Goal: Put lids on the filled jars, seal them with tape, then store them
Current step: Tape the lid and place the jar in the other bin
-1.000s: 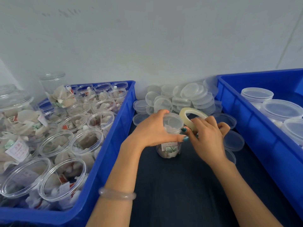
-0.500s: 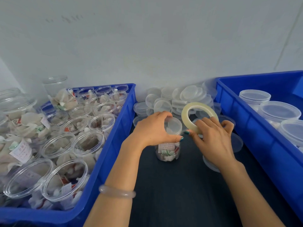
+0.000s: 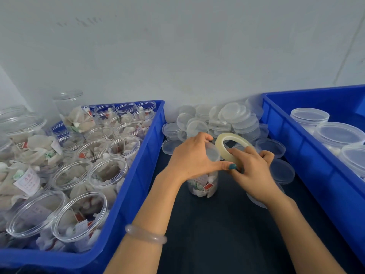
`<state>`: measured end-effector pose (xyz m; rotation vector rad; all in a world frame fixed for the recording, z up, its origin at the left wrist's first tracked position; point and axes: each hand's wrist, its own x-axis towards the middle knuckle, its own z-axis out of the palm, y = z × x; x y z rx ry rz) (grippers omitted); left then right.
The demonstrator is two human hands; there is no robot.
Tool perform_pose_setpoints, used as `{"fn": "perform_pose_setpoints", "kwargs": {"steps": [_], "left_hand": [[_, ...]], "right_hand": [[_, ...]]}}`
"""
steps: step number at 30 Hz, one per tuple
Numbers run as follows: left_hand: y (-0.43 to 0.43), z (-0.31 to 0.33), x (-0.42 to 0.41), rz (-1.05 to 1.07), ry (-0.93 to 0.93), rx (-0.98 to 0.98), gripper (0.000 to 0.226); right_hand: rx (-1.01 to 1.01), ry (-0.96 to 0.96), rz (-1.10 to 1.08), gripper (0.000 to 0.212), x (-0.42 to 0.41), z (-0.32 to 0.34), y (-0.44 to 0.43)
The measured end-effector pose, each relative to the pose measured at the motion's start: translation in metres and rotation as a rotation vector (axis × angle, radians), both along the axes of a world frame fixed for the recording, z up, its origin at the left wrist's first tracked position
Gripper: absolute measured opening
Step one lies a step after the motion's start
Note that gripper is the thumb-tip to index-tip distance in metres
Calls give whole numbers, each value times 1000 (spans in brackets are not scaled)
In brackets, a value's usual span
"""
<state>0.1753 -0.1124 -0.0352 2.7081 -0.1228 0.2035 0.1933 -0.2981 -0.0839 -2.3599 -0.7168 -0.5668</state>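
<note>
Clear lidded jar (image 3: 203,186), packets inside, upright.

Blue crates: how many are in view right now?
2. The left crate holds open filled jars; the right crate holds lidded jars. Any beyond the frame would not show.
</note>
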Motion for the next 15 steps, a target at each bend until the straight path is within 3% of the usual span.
{"fn": "perform_pose_setpoints", "kwargs": {"steps": [3, 7, 10, 15], "left_hand": [[7, 1, 1, -35, 32, -56, 84], [8, -3, 1, -64, -4, -102, 74], [9, -2, 1, -116, 25, -166, 98], [17, 8, 2, -232, 77, -78, 124]], "right_hand": [[26, 67, 120, 21, 4, 0, -12], [-90, -99, -112, 13, 3, -3, -7], [-119, -80, -200, 17, 3, -6, 1], [-84, -82, -156, 14, -1, -10, 7]]}}
